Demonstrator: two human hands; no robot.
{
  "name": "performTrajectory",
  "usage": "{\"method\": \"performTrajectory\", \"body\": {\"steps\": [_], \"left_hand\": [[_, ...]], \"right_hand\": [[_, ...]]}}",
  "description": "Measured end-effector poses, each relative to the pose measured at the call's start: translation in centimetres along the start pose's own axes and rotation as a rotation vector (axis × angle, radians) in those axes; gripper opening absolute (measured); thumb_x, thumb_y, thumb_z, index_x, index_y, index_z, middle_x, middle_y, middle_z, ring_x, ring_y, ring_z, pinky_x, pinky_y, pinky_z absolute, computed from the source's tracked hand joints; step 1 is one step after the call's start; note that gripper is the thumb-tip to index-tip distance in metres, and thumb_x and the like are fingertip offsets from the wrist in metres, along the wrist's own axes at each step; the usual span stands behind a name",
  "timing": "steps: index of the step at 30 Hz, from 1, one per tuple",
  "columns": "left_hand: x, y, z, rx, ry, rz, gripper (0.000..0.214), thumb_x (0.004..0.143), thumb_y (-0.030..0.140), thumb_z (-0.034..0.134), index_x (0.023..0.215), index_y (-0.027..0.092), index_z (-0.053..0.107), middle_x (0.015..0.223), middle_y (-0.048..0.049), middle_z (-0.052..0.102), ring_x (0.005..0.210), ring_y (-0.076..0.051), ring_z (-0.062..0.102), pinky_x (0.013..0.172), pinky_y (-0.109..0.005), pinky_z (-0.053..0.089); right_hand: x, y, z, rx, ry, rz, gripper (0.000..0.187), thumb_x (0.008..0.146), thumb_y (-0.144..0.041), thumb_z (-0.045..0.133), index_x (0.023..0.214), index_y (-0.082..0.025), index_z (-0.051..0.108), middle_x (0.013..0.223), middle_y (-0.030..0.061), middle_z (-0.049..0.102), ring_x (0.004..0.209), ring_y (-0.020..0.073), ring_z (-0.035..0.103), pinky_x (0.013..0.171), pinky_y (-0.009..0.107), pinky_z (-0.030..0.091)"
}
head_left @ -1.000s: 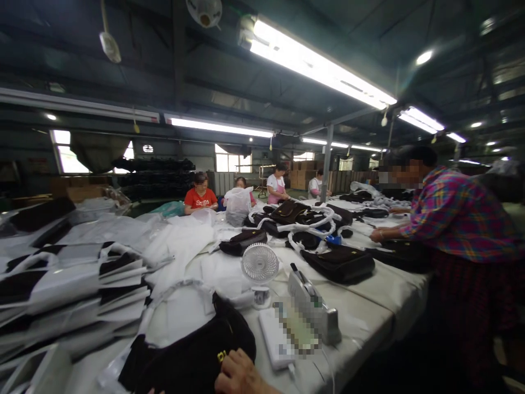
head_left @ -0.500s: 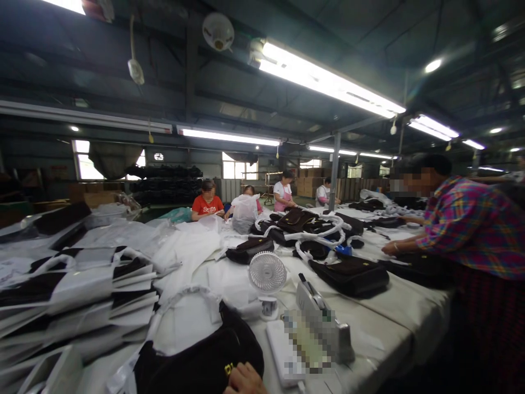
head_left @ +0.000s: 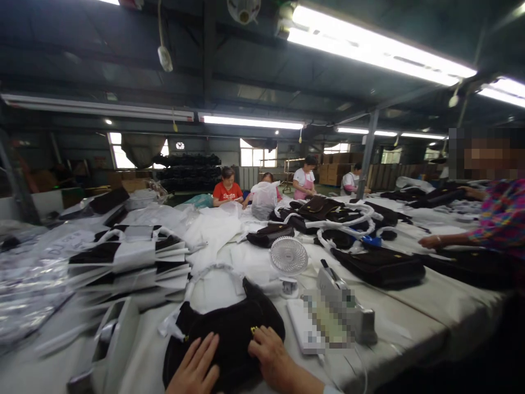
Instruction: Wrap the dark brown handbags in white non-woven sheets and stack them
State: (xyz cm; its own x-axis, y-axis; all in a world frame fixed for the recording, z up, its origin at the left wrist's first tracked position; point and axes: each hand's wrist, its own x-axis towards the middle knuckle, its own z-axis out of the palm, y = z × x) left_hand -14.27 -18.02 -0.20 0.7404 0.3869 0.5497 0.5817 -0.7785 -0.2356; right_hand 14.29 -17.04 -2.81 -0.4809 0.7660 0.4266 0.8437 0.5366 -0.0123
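Observation:
A black handbag [head_left: 229, 312] with gold-coloured fittings and a strap wrapped in white [head_left: 217, 266] lies on the table in front of me. My left hand [head_left: 194, 366] rests flat on the left part of the bag, fingers stretched out. Curled fingers of my right hand [head_left: 273, 355] press together at the gold fitting [head_left: 254, 330] on the bag's right side. Right of the bag are a white box-like device [head_left: 301, 323] with a cable and a grey upright device [head_left: 365, 324]. Behind it stands a small white fan [head_left: 288, 255].
Stacked black bags with white paper [head_left: 135, 257] fill the left side, beside clear plastic bags [head_left: 33, 284]. More black bags [head_left: 377, 265] lie to the right. A person in a plaid shirt [head_left: 500, 219] works there; several others sit or stand behind the table. A grey machine [head_left: 112, 345] is at front left.
My view has turned left and the table's things sit further right. My left hand has come into view on the bag. The person at right has shifted an arm over the bags.

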Motion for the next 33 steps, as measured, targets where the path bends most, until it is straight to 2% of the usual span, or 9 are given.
{"method": "performTrajectory", "body": {"steps": [2, 3, 5, 8, 13, 20, 24, 29, 33], "left_hand": [[2.6, 0.6, 0.1, -0.020, -0.132, 0.018, 0.056, 0.081, 0.039, 0.069, 0.133, 0.027, 0.053, 0.157, -0.0095, 0.032, 0.142, -0.033, 0.034, 0.113, -0.051, 0.035], [3.4, 1.0, 0.5, -0.023, -0.186, 0.002, 0.069, 0.080, 0.036, 0.071, 0.142, 0.031, 0.042, 0.160, -0.0082, 0.025, 0.144, -0.037, 0.028, 0.114, -0.058, 0.031], [4.2, 1.8, 1.4, -0.016, -0.255, -0.060, 0.085, 0.079, 0.028, 0.073, 0.149, 0.042, 0.026, 0.163, -0.0058, 0.016, 0.145, -0.042, 0.023, 0.111, -0.069, 0.025], [3.4, 2.6, 2.4, -0.004, -0.278, -0.130, 0.089, 0.083, 0.018, 0.067, 0.147, 0.053, 0.018, 0.164, -0.0047, 0.006, 0.144, -0.044, 0.021, 0.108, -0.074, 0.022], [2.5, 2.7, 2.2, -0.043, -0.283, -0.139, 0.091, 0.083, 0.011, 0.063, 0.145, 0.057, 0.015, 0.164, -0.0049, -0.006, 0.145, -0.047, 0.016, 0.107, -0.074, 0.020], [2.6, 2.7, 2.6, -0.024, -0.239, -0.132, 0.091, 0.082, 0.012, 0.063, 0.145, 0.058, 0.016, 0.164, -0.0037, -0.007, 0.143, -0.046, 0.022, 0.108, -0.074, 0.018], [2.4, 2.8, 3.4, 0.024, -0.193, -0.113, 0.095, 0.080, 0.016, 0.066, 0.146, 0.057, 0.012, 0.164, -0.0048, -0.005, 0.142, -0.045, 0.024, 0.108, -0.072, 0.021], [2.2, 2.7, 4.0, 0.056, -0.144, -0.076, 0.098, 0.075, 0.019, 0.069, 0.146, 0.056, 0.013, 0.164, -0.0075, 0.008, 0.140, -0.046, 0.029, 0.107, -0.071, 0.021], [2.4, 2.7, 3.4, 0.049, -0.171, -0.097, 0.103, 0.071, 0.013, 0.068, 0.147, 0.056, 0.012, 0.164, -0.0082, 0.009, 0.141, -0.044, 0.027, 0.107, -0.069, 0.022]], "right_hand": [[0.2, -0.2, -0.7, 0.021, -0.011, -0.003, 0.020, 0.084, -0.010, 0.050, 0.094, -0.023, 0.063, 0.103, 0.0056, 0.061, 0.095, 0.0212, 0.052, 0.089, 0.037, 0.041], [0.3, -0.3, -0.9, 0.032, -0.006, -0.007, 0.022, 0.084, -0.009, 0.049, 0.094, -0.022, 0.063, 0.104, 0.0060, 0.061, 0.096, 0.0215, 0.052, 0.090, 0.038, 0.040], [0.3, -0.2, -1.1, 0.057, 0.008, -0.020, 0.024, 0.085, -0.006, 0.045, 0.093, -0.021, 0.063, 0.103, 0.0065, 0.061, 0.097, 0.0215, 0.052, 0.091, 0.038, 0.040], [0.1, 0.0, -1.1, 0.100, 0.010, -0.061, 0.026, 0.087, -0.005, 0.042, 0.092, -0.020, 0.063, 0.099, 0.0064, 0.060, 0.093, 0.0208, 0.051, 0.090, 0.037, 0.039], [0.0, 0.1, -1.2, 0.139, 0.022, -0.087, 0.026, 0.090, -0.006, 0.041, 0.092, -0.020, 0.063, 0.093, 0.0060, 0.058, 0.088, 0.0208, 0.049, 0.087, 0.037, 0.039], [-0.1, 0.3, -0.5, 0.159, 0.131, -0.100, 0.029, 0.087, -0.001, 0.039, 0.089, -0.020, 0.061, 0.089, 0.0049, 0.056, 0.087, 0.0204, 0.047, 0.083, 0.036, 0.040], [-0.3, 0.4, 0.1, 0.165, 0.188, -0.096, 0.025, 0.087, -0.003, 0.042, 0.088, -0.020, 0.060, 0.089, 0.0044, 0.056, 0.086, 0.0199, 0.048, 0.083, 0.036, 0.040], [-0.9, 0.3, 0.3, 0.113, 0.170, -0.092, 0.023, 0.087, -0.004, 0.045, 0.091, -0.021, 0.060, 0.090, 0.0040, 0.057, 0.087, 0.0195, 0.049, 0.083, 0.035, 0.040], [-0.8, 0.3, 0.4, 0.101, 0.130, -0.084, 0.025, 0.086, -0.003, 0.045, 0.092, -0.021, 0.060, 0.091, 0.0041, 0.058, 0.088, 0.0193, 0.051, 0.086, 0.036, 0.042]]}}
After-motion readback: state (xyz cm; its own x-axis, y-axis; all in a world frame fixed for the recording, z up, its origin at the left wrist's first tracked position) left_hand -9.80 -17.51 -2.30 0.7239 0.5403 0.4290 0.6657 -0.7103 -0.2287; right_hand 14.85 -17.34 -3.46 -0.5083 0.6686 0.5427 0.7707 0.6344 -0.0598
